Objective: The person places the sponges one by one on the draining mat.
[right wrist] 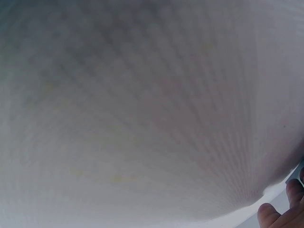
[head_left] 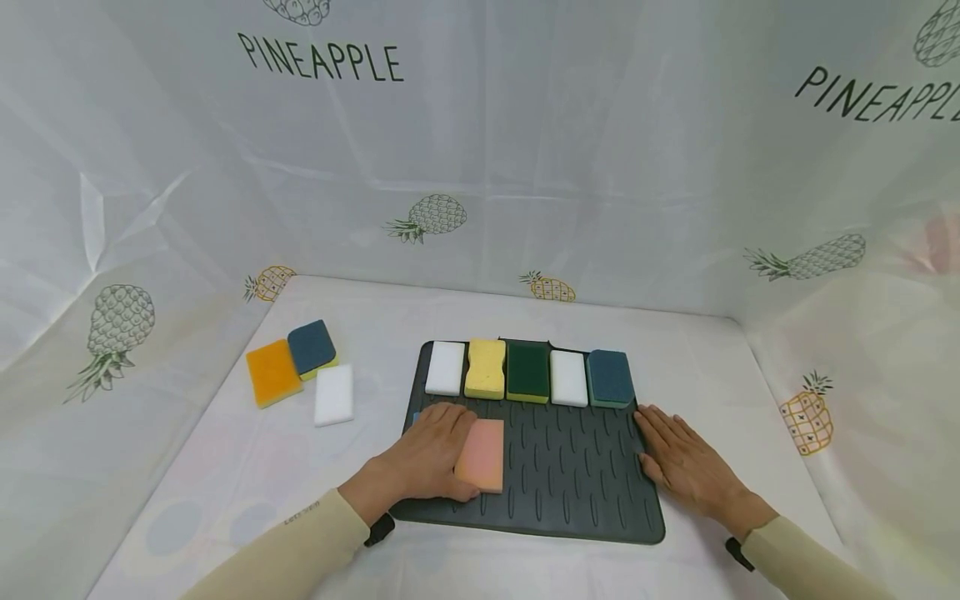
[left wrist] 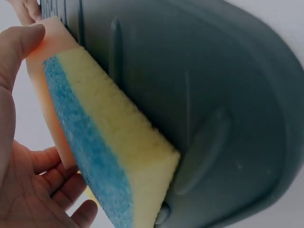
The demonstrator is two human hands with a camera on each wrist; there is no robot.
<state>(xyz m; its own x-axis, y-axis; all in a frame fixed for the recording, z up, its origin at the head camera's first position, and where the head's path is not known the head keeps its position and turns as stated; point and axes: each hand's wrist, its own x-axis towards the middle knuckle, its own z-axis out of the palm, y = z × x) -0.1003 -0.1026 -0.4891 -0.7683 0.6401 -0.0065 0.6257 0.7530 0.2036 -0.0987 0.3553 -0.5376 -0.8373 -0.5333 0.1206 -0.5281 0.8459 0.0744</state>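
**Holding two sponges at the mat's near-left corner**

Gripping w/ the left hand (head_left: 427, 454): a pink sponge (head_left: 481, 455) lying on the dark mat (head_left: 577, 475), near-left part. Fingers curl over its left edge. Left wrist view shows a second sponge, yellow w/ blue face (left wrist: 109, 147), pressed against the pink one, thumb (left wrist: 16, 52) on the pink edge, fingers (left wrist: 57, 183) curled below. In head view only a blue sliver of it peeks out by the knuckles.

Right hand (head_left: 686, 462) lies flat, fingers spread & straight, half on the mat's right edge, half on the tabletop (head_left: 225, 467). Holds nothing. Right wrist view is mostly blurred white cloth; fingertips (right wrist: 278, 216) just in at the corner.

Farther back, a row across the mat's far edge, left to right: white sponge (head_left: 446, 367), yellow sponge (head_left: 485, 368), dark green sponge (head_left: 528, 372), 2nd white sponge (head_left: 568, 377), teal sponge (head_left: 611, 377). Neighbours touching or nearly so.

Off the mat, far left on the tabletop: orange sponge (head_left: 273, 372), dark blue sponge (head_left: 312, 347) touching it, white block (head_left: 333, 395) just beside.

Behind: white backdrop (head_left: 600, 167) w/ pineapple prints.
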